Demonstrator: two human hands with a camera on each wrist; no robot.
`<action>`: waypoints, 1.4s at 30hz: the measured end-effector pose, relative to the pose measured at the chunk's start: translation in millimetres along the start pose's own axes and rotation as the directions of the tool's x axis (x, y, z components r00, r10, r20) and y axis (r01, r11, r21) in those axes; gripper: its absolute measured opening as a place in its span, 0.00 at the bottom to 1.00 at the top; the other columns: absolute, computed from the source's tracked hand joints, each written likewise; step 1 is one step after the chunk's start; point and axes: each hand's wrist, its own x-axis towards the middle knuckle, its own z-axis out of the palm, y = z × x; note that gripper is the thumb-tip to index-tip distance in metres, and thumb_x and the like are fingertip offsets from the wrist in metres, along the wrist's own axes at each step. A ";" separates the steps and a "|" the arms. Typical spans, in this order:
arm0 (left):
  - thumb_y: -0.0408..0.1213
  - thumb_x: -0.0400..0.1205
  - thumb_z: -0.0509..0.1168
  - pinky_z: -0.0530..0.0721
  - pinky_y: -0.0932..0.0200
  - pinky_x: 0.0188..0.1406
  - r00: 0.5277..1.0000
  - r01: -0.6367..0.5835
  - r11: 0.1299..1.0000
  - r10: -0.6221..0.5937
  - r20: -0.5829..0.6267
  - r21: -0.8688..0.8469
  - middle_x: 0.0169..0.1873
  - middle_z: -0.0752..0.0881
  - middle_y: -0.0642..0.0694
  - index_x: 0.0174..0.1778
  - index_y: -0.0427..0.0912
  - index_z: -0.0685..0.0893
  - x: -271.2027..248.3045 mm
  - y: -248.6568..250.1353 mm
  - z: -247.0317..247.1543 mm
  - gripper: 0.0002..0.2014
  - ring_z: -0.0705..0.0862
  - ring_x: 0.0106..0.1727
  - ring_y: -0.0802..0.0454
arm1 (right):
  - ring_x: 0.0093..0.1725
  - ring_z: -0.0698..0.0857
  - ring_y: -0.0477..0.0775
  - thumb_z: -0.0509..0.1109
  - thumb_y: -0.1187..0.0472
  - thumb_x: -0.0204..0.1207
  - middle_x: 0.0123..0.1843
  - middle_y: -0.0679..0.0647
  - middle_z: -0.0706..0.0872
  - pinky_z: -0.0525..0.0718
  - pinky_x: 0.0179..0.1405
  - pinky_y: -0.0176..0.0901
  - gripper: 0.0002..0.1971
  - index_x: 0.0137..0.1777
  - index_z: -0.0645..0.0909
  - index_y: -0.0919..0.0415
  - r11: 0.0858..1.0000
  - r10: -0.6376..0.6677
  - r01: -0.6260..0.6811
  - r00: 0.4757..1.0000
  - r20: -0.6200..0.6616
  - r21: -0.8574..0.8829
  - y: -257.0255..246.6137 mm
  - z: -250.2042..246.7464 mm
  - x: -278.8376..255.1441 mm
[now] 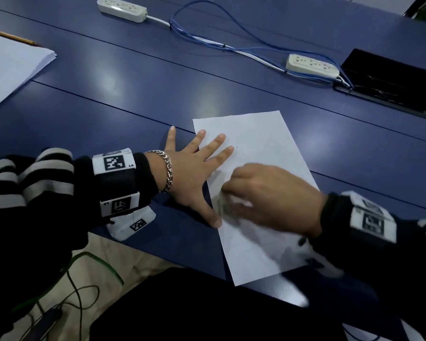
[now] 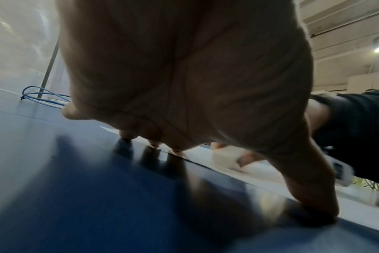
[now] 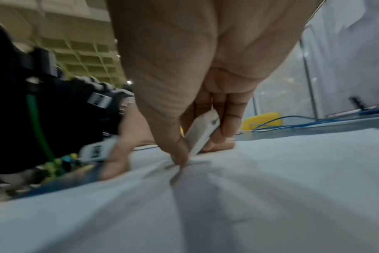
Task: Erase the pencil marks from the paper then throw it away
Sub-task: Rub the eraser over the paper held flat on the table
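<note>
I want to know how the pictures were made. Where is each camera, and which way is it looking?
Head: worn on the head, looking down at the blue table, the paper, both hands and striped sleeves.
Left wrist: under the left hand, looking along its spread fingers pressing the paper's edge.
Right wrist: under the right hand, looking at fingers pinching the eraser on the paper.
Shared: both wrist views show the paper and the other hand.

I read only "L4" on my left wrist band (image 1: 113, 163), beside its square marker; nothing else is legible.
</note>
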 end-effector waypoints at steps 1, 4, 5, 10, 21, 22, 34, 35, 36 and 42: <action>0.94 0.49 0.58 0.32 0.08 0.72 1.000 0.005 1.000 -0.005 0.005 0.001 0.84 0.17 0.58 0.84 0.62 0.19 -0.2 0.2 -0.2 0.79 0.21 0.87 0.41 | 0.49 0.83 0.56 0.59 0.43 0.80 0.47 0.49 0.83 0.83 0.47 0.54 0.16 0.50 0.84 0.52 0.999 0.040 -0.040 0.999 -0.019 -0.007 13.2 -1.9 5.6; 0.94 0.50 0.58 0.32 0.08 0.72 1.000 0.010 1.000 -0.010 0.004 0.012 0.84 0.18 0.58 0.83 0.62 0.18 -0.2 0.2 -0.5 0.78 0.21 0.87 0.41 | 0.50 0.85 0.57 0.64 0.43 0.78 0.48 0.49 0.84 0.84 0.50 0.56 0.16 0.53 0.84 0.53 0.984 0.164 -0.170 0.981 -0.098 -0.058 39.3 -10.3 14.4; 0.94 0.50 0.58 0.32 0.08 0.72 1.000 0.009 1.000 -0.010 0.002 0.014 0.84 0.18 0.57 0.83 0.62 0.18 -0.4 -0.1 -0.6 0.78 0.22 0.87 0.41 | 0.51 0.84 0.58 0.61 0.43 0.78 0.49 0.50 0.84 0.84 0.50 0.56 0.17 0.53 0.84 0.53 0.983 0.160 -0.168 0.981 -0.107 -0.075 36.4 -9.3 13.1; 0.95 0.48 0.56 0.31 0.09 0.73 1.000 0.001 0.999 -0.001 0.000 0.037 0.85 0.18 0.55 0.84 0.61 0.19 1.1 0.4 -1.6 0.79 0.23 0.88 0.39 | 0.46 0.81 0.55 0.53 0.46 0.77 0.44 0.48 0.82 0.82 0.44 0.50 0.19 0.47 0.85 0.52 1.000 0.004 -0.004 1.000 0.011 0.006 -11.4 -1.6 -5.6; 0.94 0.53 0.57 0.28 0.14 0.76 1.000 -0.009 0.999 0.009 0.003 0.034 0.84 0.17 0.56 0.84 0.62 0.19 -3.0 -2.5 -1.5 0.76 0.22 0.87 0.41 | 0.50 0.84 0.54 0.71 0.49 0.78 0.48 0.47 0.85 0.79 0.51 0.46 0.12 0.58 0.86 0.50 0.899 0.437 -0.413 0.860 -0.263 0.146 59.4 -26.3 -33.5; 0.94 0.53 0.56 0.27 0.15 0.76 1.000 -0.004 0.999 0.004 0.002 0.037 0.84 0.17 0.55 0.84 0.62 0.19 -4.3 -2.5 -0.6 0.76 0.22 0.87 0.40 | 0.50 0.83 0.54 0.71 0.48 0.79 0.48 0.46 0.85 0.80 0.51 0.47 0.12 0.59 0.86 0.49 0.884 0.466 -0.444 0.852 -0.237 0.145 61.3 -23.9 -43.2; 0.89 0.65 0.46 0.60 0.37 0.87 0.984 -0.034 0.999 0.038 -0.174 0.022 0.84 0.61 0.48 0.88 0.55 0.56 -7.0 -9.9 -15.1 0.60 0.67 0.84 0.45 | 0.54 0.83 0.46 0.67 0.41 0.79 0.54 0.38 0.81 0.84 0.52 0.47 0.15 0.62 0.80 0.42 0.887 0.446 -0.433 0.893 -0.052 0.161 19.4 14.6 -95.6; 0.88 0.67 0.47 0.67 0.40 0.82 0.978 -0.026 0.997 0.039 -0.205 0.067 0.80 0.66 0.48 0.88 0.54 0.57 -4.0 -7.8 -17.2 0.58 0.73 0.79 0.44 | 0.54 0.83 0.46 0.66 0.42 0.80 0.54 0.38 0.80 0.84 0.51 0.46 0.14 0.63 0.79 0.42 0.897 0.425 -0.415 0.904 -0.040 0.149 11.3 15.9 -95.3; 0.87 0.69 0.49 0.71 0.41 0.79 0.972 -0.009 0.994 0.033 -0.234 0.105 0.76 0.69 0.47 0.88 0.54 0.57 -0.3 -4.6 -18.9 0.56 0.76 0.74 0.42 | 0.54 0.82 0.46 0.65 0.42 0.81 0.54 0.38 0.79 0.84 0.50 0.45 0.14 0.63 0.79 0.42 0.907 0.408 -0.400 0.912 -0.035 0.133 3.9 17.0 -95.4; 0.82 0.72 0.60 0.74 0.45 0.74 0.943 -0.049 0.990 0.089 -0.320 0.130 0.78 0.72 0.47 0.90 0.57 0.58 19.3 7.8 -36.8 0.53 0.75 0.75 0.43 | 0.58 0.80 0.47 0.61 0.45 0.83 0.58 0.39 0.79 0.83 0.51 0.46 0.14 0.66 0.76 0.42 0.945 0.316 -0.323 0.943 0.102 0.058 -21.0 7.9 -95.3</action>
